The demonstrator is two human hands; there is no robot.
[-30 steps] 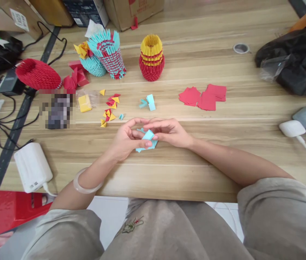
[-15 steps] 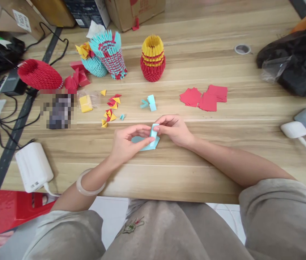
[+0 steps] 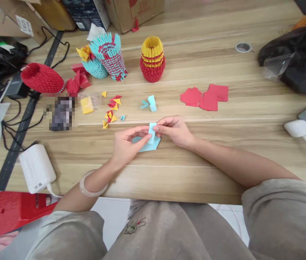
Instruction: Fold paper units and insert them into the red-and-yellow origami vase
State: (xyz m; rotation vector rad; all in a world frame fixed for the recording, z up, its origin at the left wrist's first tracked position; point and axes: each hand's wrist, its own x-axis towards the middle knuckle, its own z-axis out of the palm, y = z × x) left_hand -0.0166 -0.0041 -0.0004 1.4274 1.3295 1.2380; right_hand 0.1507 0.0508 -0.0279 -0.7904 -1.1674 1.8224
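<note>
A small folded light-blue paper strip (image 3: 152, 133) is pinched between both hands over the table. My left hand (image 3: 127, 144) grips its lower left side with thumb and fingers. At its upper right edge, my right hand (image 3: 175, 130) pinches it too. Beneath lie flat light-blue paper sheets (image 3: 149, 147), partly covered by my left hand. Just beyond the hands are folded light-blue pieces (image 3: 152, 103) and one tiny blue folded piece (image 3: 123, 117). Several red and yellow folded triangles (image 3: 110, 116) lie to the left of these.
Red paper sheets (image 3: 209, 99) lie at right of centre. A red-yellow paper vase (image 3: 153, 59), a blue-red one (image 3: 112, 57) and a red one (image 3: 43, 78) stand or lie farther back. A white adapter (image 3: 37, 169) is at left, a black bag (image 3: 296, 61) at right.
The blue strip has turned slightly in my fingers and shows more of its broad face. My left thumb has shifted a little up along it. The whole view has moved slightly.
</note>
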